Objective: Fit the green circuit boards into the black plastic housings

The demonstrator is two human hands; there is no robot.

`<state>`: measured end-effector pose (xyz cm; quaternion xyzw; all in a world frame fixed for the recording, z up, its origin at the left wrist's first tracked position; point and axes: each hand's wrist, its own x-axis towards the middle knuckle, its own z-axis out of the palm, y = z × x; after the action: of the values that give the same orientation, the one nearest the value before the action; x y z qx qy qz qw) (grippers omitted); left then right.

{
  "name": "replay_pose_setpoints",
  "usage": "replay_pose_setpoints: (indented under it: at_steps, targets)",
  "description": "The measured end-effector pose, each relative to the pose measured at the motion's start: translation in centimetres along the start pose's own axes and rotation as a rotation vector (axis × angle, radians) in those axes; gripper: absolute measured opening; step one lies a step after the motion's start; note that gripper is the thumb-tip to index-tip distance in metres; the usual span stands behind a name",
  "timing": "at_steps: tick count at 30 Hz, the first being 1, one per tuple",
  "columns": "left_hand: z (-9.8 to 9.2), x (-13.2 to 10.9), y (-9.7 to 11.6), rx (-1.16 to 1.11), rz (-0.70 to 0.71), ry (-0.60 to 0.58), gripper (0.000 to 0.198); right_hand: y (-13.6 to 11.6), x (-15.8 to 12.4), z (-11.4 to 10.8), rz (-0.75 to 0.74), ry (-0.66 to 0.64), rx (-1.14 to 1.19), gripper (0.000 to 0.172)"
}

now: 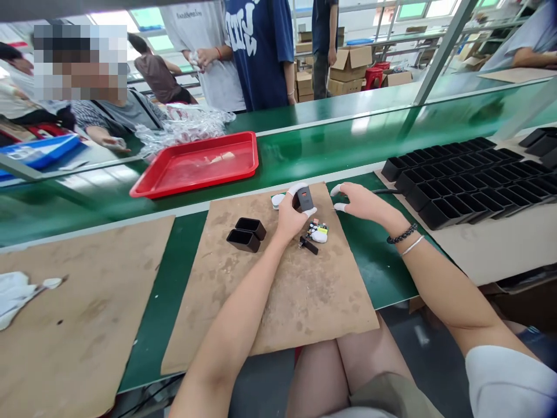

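Note:
My left hand (292, 216) grips a small dark charger (305, 199) with an orange port on its face, above the cardboard sheet (304, 302). White finger cots cover some fingertips of both hands. To its right my right hand (354, 200) is held with thumb and fingers apart and nothing between them. Just below the charger lies a small circuit board (319, 231) with yellow and white parts, beside a black plastic piece (309, 245). A round white item (277, 201) is partly hidden behind my left hand. Two black open-topped casings (244, 240) stand left of my left hand.
Rows of black casings (452, 212) stand on cardboard at the right. A red tray (195, 188) lies across the bench, near clear plastic bags (183, 128). Another cardboard sheet (82, 313) with a white cloth (15, 293) is at left. Several people are beyond the bench.

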<state>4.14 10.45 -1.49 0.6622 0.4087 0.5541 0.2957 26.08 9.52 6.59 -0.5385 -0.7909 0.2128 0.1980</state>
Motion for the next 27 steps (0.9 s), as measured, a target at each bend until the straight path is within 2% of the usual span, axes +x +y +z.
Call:
replay_pose_setpoints:
  at_steps: [2, 3, 5, 7, 9, 12, 15, 19, 21, 24, 27]
  targets:
    - [0.2, 0.0, 0.6, -0.058, 0.021, 0.055, 0.074, -0.7, 0.4, 1.4, 0.055, 0.034, 0.268, 0.007]
    - [0.3, 0.0, 1.1, -0.078, 0.034, 0.078, 0.074, -1.2, 0.5, 2.0, 0.111, 0.002, 0.446, 0.009]
    - [0.5, -0.1, 2.1, -0.122, 0.049, 0.105, 0.074, -2.0, 0.5, 2.8, 0.233, -0.136, 0.833, 0.021]
    - [0.8, -0.2, 3.0, -0.178, 0.046, 0.125, 0.074, -2.5, 0.4, 3.3, 0.332, -0.254, 1.165, 0.025]
    - [1.1, -0.3, 3.5, -0.240, 0.035, 0.151, 0.074, -2.6, 0.3, 3.4, 0.405, -0.287, 1.363, 0.021]
    - [1.4, -0.4, 3.8, -0.292, 0.014, 0.148, 0.074, -2.5, 0.3, 3.8, 0.459, -0.314, 1.473, 0.021]
    - [1.8, -0.8, 3.8, -0.309, -0.008, 0.121, 0.073, -2.6, 0.4, 4.4, 0.469, -0.244, 1.472, 0.016]
    - [2.5, -1.0, 3.2, -0.273, 0.002, 0.105, 0.068, -2.3, 0.7, 4.9, 0.504, -0.043, 1.391, 0.006]
    - [2.8, -0.8, 2.5, -0.270, -0.039, 0.100, 0.064, -1.7, 1.7, 4.5, 0.487, 0.084, 1.316, 0.006]
    - [3.4, -0.2, 1.2, -0.296, -0.226, 0.125, 0.055, -0.8, 4.9, 3.5, 0.371, 0.256, 1.029, 0.032]
    - [3.8, 0.1, 0.2, -0.280, -0.291, 0.115, 0.052, -0.2, 9.7, 2.6, 0.312, 0.298, 0.435, 0.056]
